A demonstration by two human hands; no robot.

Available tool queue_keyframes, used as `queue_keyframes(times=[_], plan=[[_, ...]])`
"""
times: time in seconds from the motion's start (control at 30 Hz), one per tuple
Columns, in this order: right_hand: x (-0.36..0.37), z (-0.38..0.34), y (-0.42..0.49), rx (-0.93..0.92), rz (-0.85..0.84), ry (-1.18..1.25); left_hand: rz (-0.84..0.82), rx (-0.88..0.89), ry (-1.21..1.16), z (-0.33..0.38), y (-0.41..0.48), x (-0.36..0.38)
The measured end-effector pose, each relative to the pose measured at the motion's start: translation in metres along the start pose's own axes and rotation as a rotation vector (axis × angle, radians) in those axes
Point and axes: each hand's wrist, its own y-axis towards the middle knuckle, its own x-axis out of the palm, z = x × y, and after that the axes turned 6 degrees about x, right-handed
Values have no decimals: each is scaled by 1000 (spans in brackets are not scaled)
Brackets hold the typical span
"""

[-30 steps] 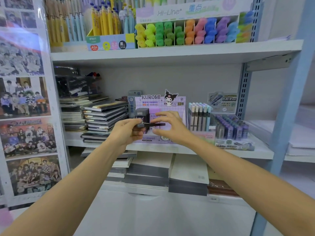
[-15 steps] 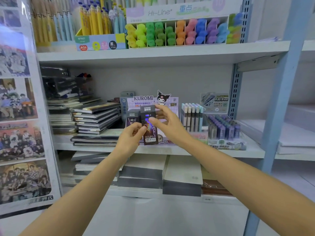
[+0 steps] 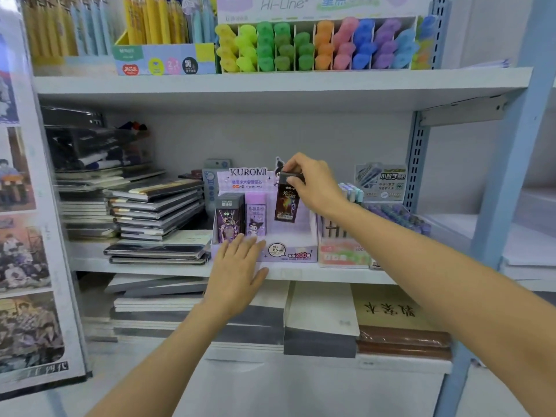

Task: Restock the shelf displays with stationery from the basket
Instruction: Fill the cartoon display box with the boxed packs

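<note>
**Lead case going into the Kuromi box**

Pinched by its top cap in our right hand (image 3: pixel 313 185), the dark lead-refill case (image 3: pixel 286 200) hangs upright over the empty right side of the Kuromi display box (image 3: pixel 296 251). Our left hand (image 3: pixel 237 266) lies flat and open against the box front. We judge the case light, rigid and slick, best held by its cap. Left of it inside the box stand one dark case (image 3: pixel 229 215) and one lilac case (image 3: pixel 255 215).

Bright, even overhead light w/ soft shadow under the upper shelf (image 3: pixel 270 85). Wide-angle bend bows the blue upright (image 3: pixel 508 182) at right and the photo panel (image 3: pixel 27 236) at left. Edges soft; highlighters (image 3: pixel 316 46) at far top smeared by blur, centre box (image 3: pixel 288 251) sharpest.
</note>
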Motion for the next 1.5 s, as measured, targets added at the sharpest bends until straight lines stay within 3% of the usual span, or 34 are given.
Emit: queue_keyframes(times=[0.17,0.43,0.6,0.73,0.9,1.07,1.2,1.37,1.5], plan=[[26,8,7,41,-109,-112,126,53,25,-1,-3,5],[29,7,25,46,-253,-185,146,51,50,0,-5,10],[46,10,18,48,-165,-164,155,50,68,0,-5,11],[61,11,13,-8,-60,-363,156,57,85,-1,-5,12],[52,10,6,-26,-131,-524,121,60,77,-1,-4,10],[39,-4,-43,-173,9,-206,252,37,-1,13,-24,13],[49,-6,-116,-290,-49,69,408,31,-93,34,-65,48],[89,33,-218,-176,-268,213,248,-71,-252,59,-128,117],[130,91,-295,44,-540,198,-73,-161,-399,75,-190,179]])
